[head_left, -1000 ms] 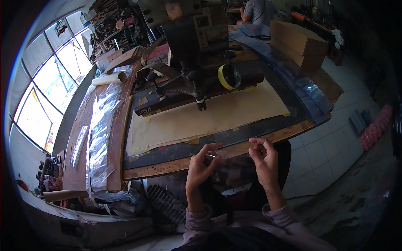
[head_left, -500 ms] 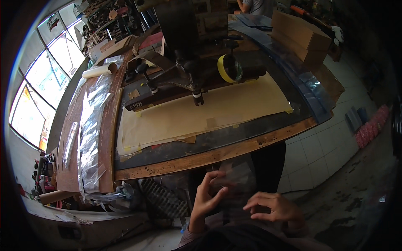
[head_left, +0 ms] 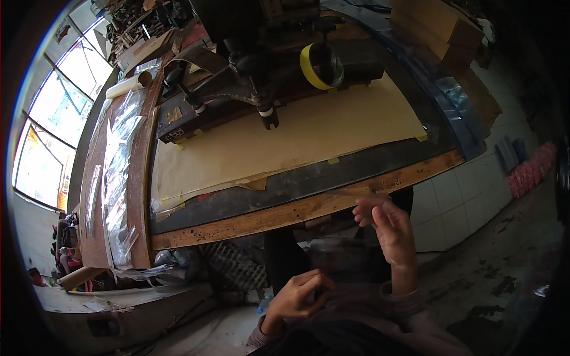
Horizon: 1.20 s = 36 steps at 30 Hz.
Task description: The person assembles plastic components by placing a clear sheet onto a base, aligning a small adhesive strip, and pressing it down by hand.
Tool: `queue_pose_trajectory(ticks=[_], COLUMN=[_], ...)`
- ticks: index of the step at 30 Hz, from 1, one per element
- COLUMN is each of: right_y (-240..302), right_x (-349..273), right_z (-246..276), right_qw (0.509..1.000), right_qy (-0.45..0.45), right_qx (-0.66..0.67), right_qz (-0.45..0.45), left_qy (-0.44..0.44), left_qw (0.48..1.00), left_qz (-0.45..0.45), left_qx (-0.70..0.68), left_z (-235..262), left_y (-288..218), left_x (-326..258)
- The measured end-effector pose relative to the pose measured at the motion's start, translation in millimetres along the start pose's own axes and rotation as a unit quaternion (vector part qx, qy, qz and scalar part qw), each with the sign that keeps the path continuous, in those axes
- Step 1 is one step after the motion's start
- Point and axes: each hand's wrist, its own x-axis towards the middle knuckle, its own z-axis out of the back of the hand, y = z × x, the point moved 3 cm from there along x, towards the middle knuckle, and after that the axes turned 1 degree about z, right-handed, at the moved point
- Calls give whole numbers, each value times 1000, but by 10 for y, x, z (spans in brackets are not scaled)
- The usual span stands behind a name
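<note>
My left hand [head_left: 295, 301] is low in front of my body, fingers curled together; what they hold, if anything, is hidden. Farther right and higher, my right hand [head_left: 390, 234] is near the table's wooden front edge [head_left: 303, 210], palm showing and fingers bent. At its fingertips is a thin see-through piece [head_left: 355, 194], faint and blurred. Beyond my hands, a large beige paper sheet [head_left: 297, 139] lies on the black table mat [head_left: 279, 184], with bits of yellow tape at its edges. A dark metal bar [head_left: 202, 121] on a jointed arm lies across its far side.
A yellow tape roll [head_left: 307, 66] hangs from the machine. Clear plastic film [head_left: 122, 178] covers the brown board at left. Blue plastic sheeting [head_left: 460, 121] runs along the right side, near a cardboard box [head_left: 430, 26]. A pink bundle [head_left: 531, 170] lies on the floor.
My right hand has risen and turned up toward the table edge. My left hand has dropped slightly and its fingers have curled in. The whole view has shifted a little.
</note>
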Motion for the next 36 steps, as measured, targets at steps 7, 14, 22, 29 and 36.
queue_pose_trajectory(ticks=[7, 14, 22, 29, 36], right_y=[406, 519, 540, 509, 558], right_x=[123, 80, 76, 82, 50], right_z=[-193, -253, -311, -247, -291], right_qw=[994, 987, 982, 991, 995], right_qy=[19, 50, 80, 66, 47], right_qx=[82, 74, 112, 88, 73], right_qz=[76, 134, 132, 74, 57], left_qy=[-38, -61, -92, -165, -172], left_qw=[998, 997, 995, 977, 976], left_qz=[31, 27, -30, -127, -127], left_qx=[24, 29, 34, -49, -36], left_z=[-62, -32, 21, 7, 6], left_y=[-13, 7, 133, 73, 34], left_x=[25, 46, 5, 6, 29])
